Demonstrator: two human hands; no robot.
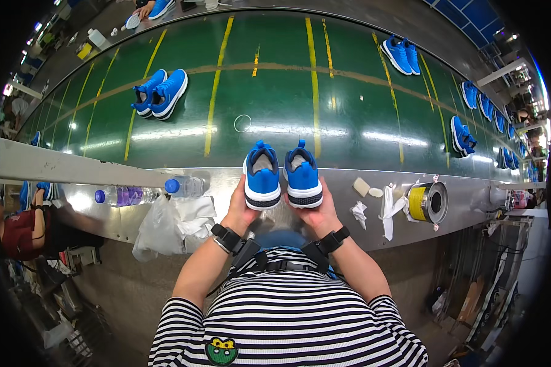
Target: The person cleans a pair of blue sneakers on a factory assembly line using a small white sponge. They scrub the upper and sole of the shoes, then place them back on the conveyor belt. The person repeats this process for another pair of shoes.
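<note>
Over metal ledge [349, 214], shoes [281, 174] toes-away.

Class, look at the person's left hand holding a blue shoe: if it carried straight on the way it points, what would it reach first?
The left hand points away across the green conveyor belt. Ahead lies bare belt, then probably the small white ring; depth is unclear under the fisheye bend.
</note>
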